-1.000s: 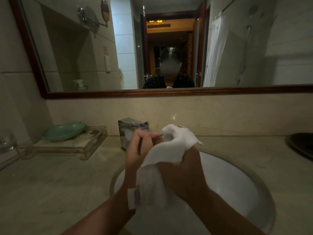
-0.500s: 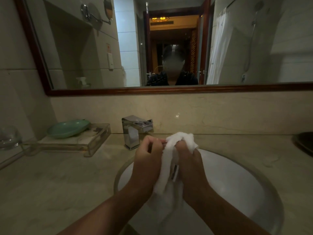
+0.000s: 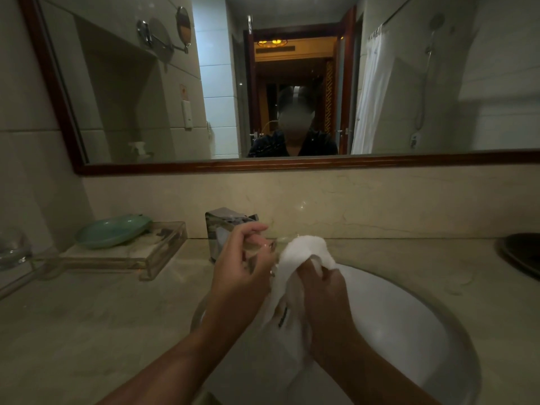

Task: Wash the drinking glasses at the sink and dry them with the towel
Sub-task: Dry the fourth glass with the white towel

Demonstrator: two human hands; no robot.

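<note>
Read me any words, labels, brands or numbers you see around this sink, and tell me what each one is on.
Nothing here is legible.
Tag on the towel: dark marks, too blurred to read.
Small sign on the wall, reflected in the mirror: too small to read.
Drinking glass in the left hand: no print visible.

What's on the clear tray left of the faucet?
A green dish rests on the tray, at its left end. Anything under the dish is hidden.
</note>
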